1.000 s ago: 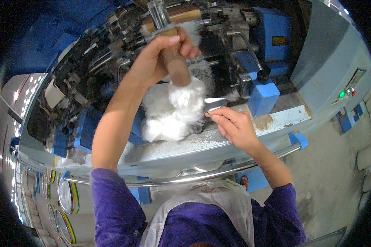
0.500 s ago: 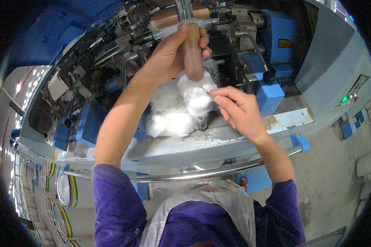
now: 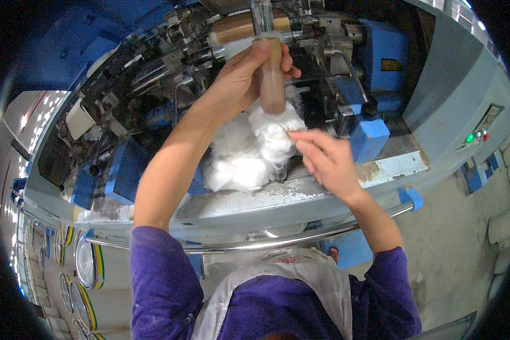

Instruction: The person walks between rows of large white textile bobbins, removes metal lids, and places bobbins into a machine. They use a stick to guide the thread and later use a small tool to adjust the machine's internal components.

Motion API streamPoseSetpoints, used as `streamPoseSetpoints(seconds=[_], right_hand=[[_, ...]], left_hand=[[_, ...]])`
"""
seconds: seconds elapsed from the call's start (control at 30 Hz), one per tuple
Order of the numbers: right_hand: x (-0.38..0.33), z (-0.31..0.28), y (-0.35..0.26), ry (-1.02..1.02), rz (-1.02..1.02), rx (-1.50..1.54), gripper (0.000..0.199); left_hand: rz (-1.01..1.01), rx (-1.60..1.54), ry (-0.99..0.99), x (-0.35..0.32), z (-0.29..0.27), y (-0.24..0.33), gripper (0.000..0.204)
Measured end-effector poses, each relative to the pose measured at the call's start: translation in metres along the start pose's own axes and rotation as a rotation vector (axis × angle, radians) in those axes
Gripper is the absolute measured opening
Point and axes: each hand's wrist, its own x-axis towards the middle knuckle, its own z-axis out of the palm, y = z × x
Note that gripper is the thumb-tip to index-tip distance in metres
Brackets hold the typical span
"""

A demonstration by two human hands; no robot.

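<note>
My left hand point(image 3: 249, 68) is wrapped round a roller point(image 3: 272, 85) with a smooth brownish sleeve and a shiny metal part at its far end. The roller stands tilted, its near end against a heap of white cotton fibre point(image 3: 238, 164). Just right of that end, my right hand point(image 3: 326, 156) pinches a thin dark pick point(image 3: 287, 133) between thumb and forefinger. The pick's tip points at the fluffy fibre below the roller; whether it touches is unclear. The fibre heap lies on the machine's front ledge.
Behind my hands runs the machine's roller bed, with another brown roller point(image 3: 252, 28) lying across. Blue blocks point(image 3: 369, 133) flank the opening. A chrome rail point(image 3: 255, 246) crosses in front of me. A control panel point(image 3: 481, 133) glows at right; round cans point(image 3: 88, 263) stand at lower left.
The roller in my left hand has shifted slightly right and toward me, and stands a little more upright. My right hand has moved slightly with the pick.
</note>
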Motion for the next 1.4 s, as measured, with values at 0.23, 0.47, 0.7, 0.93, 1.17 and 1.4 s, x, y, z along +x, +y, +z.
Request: streamPoseSetpoints(seconds=[0.23, 0.47, 0.7, 0.93, 1.17, 1.4], right_hand=[[-0.015, 0.003, 0.003, 0.024, 0.005, -0.066, 0.019], [-0.011, 0.003, 0.005, 0.03, -0.029, -0.074, 0.019], [-0.009, -0.002, 0.003, 0.0, 0.058, -0.05, 0.018], [-0.011, 0.002, -0.001, -0.003, 0.048, -0.098, 0.02], [0.012, -0.006, -0.002, 0.024, -0.123, -0.109, 0.019], [-0.017, 0.001, 0.01, 0.009, 0.045, -0.132, 0.018]], left_hand=[[-0.002, -0.01, -0.022, 0.0, -0.003, -0.002, 0.051], [0.012, 0.041, 0.008, 0.0, -0.003, -0.001, 0.048], [0.017, 0.035, -0.023, 0.0, -0.004, -0.002, 0.051], [0.013, 0.043, -0.005, -0.002, -0.003, 0.0, 0.053], [-0.017, 0.045, 0.035, -0.003, -0.002, 0.002, 0.053], [0.003, 0.042, 0.001, -0.002, -0.007, -0.002, 0.054]])
